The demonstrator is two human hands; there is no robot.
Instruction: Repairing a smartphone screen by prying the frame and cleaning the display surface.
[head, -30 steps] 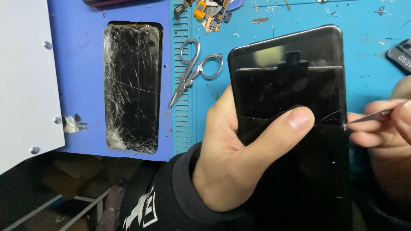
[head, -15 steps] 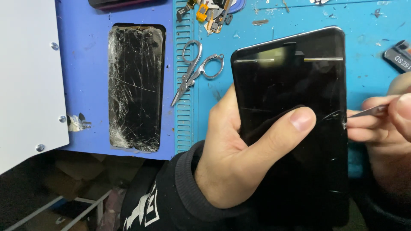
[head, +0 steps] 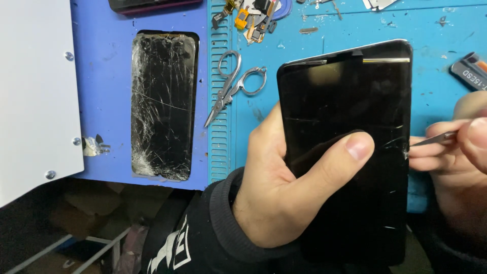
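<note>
Left hand (head: 284, 203) grips a black glass-fronted smartphone (head: 350, 101), thumb across its screen; right hand (head: 456, 152) pinches a thin metal tool (head: 431, 139) at its edge.

The right hand (head: 456, 152) runs off the right edge of the frame, so only its fingers and part of the palm show. The metal tool (head: 431, 138) it pinches is mostly hidden between those fingers; what kind of tool it is cannot be told. The left hand (head: 289, 187) covers the phone (head: 350, 101) along its lower left, and the phone's bottom fades into dark sleeves. At the top edge, a dark device (head: 152, 5) and small parts (head: 253, 12) are cut off. A grey tool (head: 469, 71) at the right edge is cropped.
</note>
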